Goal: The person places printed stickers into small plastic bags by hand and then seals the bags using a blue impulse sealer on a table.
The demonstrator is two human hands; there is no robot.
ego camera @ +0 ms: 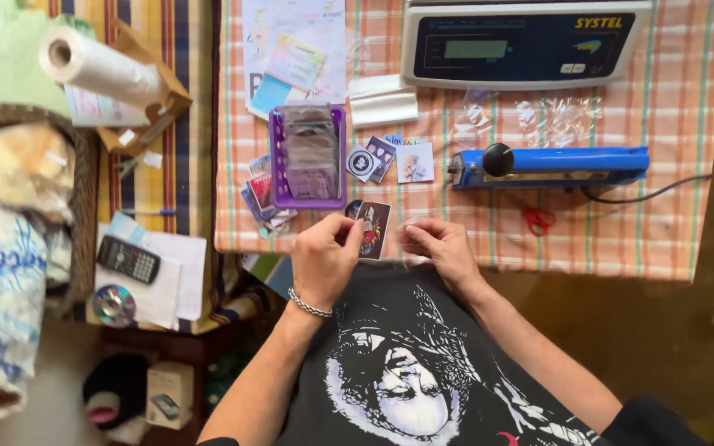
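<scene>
Orange-and-white checked cloth (671, 99) covers the table; all positions below are taken from the purple plastic basket (308, 157) standing on it. Below and right of the basket, the left hand (324, 258), a silver bead bracelet (308, 305) at its wrist, pinches the edge of a small dark rectangular picture card (374, 229) between thumb and fingers. Card sits at the cloth's near edge, tilted slightly. Right hand (438, 244), further right of the basket at the same level, has fingers curled in at the card's right side; whether it grips anything cannot be told. Basket holds a stack of small grey cards. Loose printed cards (262, 194) lie touching its left side; a round sticker (362, 162) and more cards just to its right. Well right of the basket: a blue bar-shaped heat sealer (564, 165) with black knob. Above-right: a grey digital scale (522, 41). Far left: a black calculator (128, 258).
</scene>
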